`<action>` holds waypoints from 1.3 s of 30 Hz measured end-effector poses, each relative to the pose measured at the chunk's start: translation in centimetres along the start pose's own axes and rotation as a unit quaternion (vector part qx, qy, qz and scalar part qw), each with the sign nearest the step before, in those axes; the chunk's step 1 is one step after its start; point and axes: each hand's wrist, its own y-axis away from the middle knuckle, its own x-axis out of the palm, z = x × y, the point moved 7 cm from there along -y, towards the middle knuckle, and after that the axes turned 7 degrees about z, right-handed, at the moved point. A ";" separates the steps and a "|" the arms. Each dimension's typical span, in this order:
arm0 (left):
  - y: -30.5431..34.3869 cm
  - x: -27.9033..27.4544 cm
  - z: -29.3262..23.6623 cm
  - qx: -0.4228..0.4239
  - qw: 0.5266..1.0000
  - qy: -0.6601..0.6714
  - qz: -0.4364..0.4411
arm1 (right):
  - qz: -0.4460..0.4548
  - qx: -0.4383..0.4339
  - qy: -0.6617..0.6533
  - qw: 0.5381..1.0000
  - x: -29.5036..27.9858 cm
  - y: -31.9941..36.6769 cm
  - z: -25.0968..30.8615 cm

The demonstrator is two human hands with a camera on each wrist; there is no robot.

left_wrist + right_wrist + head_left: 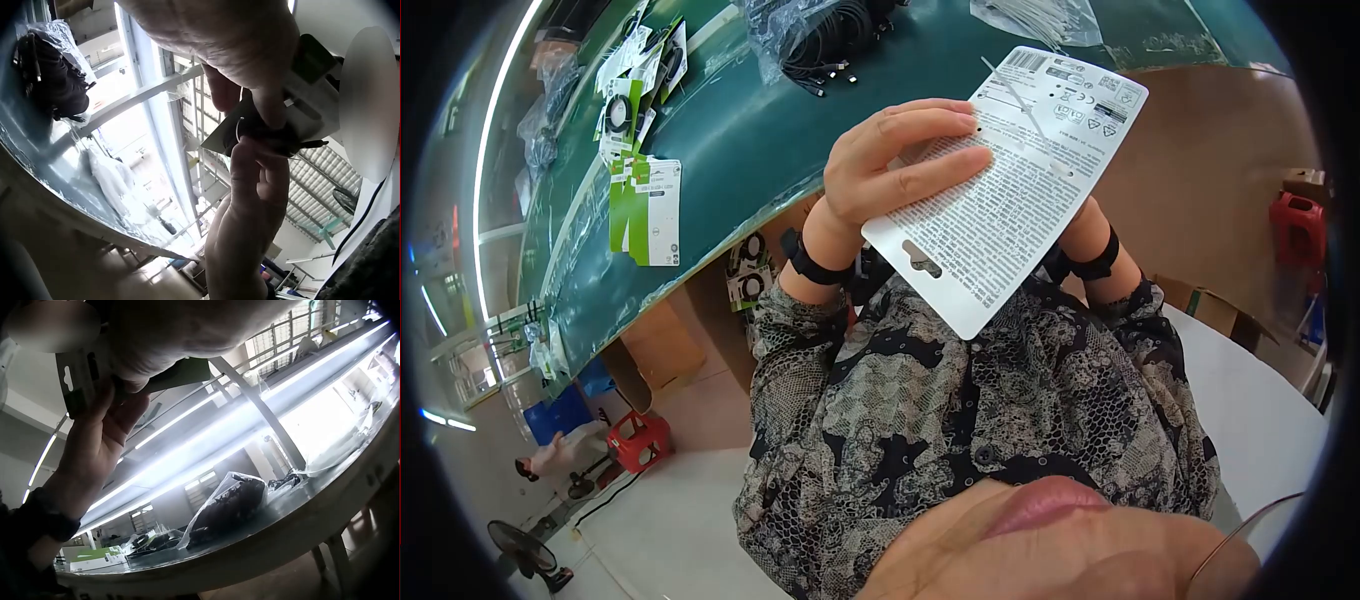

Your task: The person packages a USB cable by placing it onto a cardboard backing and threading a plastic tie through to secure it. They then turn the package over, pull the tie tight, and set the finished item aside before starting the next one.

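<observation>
Plainly, one white, round-cornered cardboard packaging card (1000, 200) printed with dense grey text stands tilted at the upper centre-right of the head view, one shaped hanging slot cut near its lower-left corner. The left hand (890, 160) holds it from the left, two fingers laid across the printed face; the thumb is hidden there. One thin whitish strip (1025, 112) runs diagonally over the card's upper part. In the head view the card covers nearly all of the right hand (250, 206); in the left wrist view, at lower centre, its gathered fingers pinch one thin white curved strand (238, 128) beside a dark bundle (287, 142), and I cannot tell whether strip and strand are one piece. Two black wristbands (815, 258) show, one per arm. On the green tabletop (740, 150), a heap of black cables (845, 40) with pale metal plugs lies at top centre by clear plastic, too tangled to count; one clear bag of white strips (1040, 18) sits at upper right. Several overlapping green-and-white cards (645, 210) lie at upper left, their exact number unclear. Two red plastic stools (640, 442) stand at lower left and far right, and one black fan (522, 548) at lower left.
</observation>
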 end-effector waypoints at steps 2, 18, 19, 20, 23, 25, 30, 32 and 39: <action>0.1 -0.1 0.1 -0.005 1.000 0.009 -0.006 | 0.001 0.001 -0.001 1.000 0.0 0.2 -0.2; 0.5 -0.1 0.3 -0.096 0.976 0.060 -0.187 | -0.113 0.303 -0.778 0.538 3.9 -1.2 1.1; 0.5 0.0 0.2 -0.086 0.977 0.065 -0.186 | -0.086 0.303 -0.766 0.560 3.9 -1.2 1.3; 0.5 0.0 0.2 -0.076 0.977 0.070 -0.184 | -0.059 0.303 -0.753 0.581 4.0 -1.2 1.5; 0.5 -0.3 -0.3 -0.074 0.981 0.059 -0.166 | 0.024 0.303 -0.710 0.635 4.4 -0.8 2.4; 0.1 -0.4 -0.6 -0.083 0.988 0.032 -0.128 | 0.076 0.300 -0.676 0.668 4.6 -0.4 2.8; 0.1 -0.8 -0.5 -0.065 0.989 0.050 -0.123 | 0.204 0.286 -0.577 0.737 5.3 1.0 3.5; -0.4 -0.7 -0.8 -0.037 0.994 0.043 -0.091 | 0.251 0.279 -0.532 0.759 5.6 1.9 3.7; -0.5 -0.3 -0.9 -0.015 0.997 0.028 -0.072 | 0.233 0.318 -0.615 0.683 7.4 5.3 3.3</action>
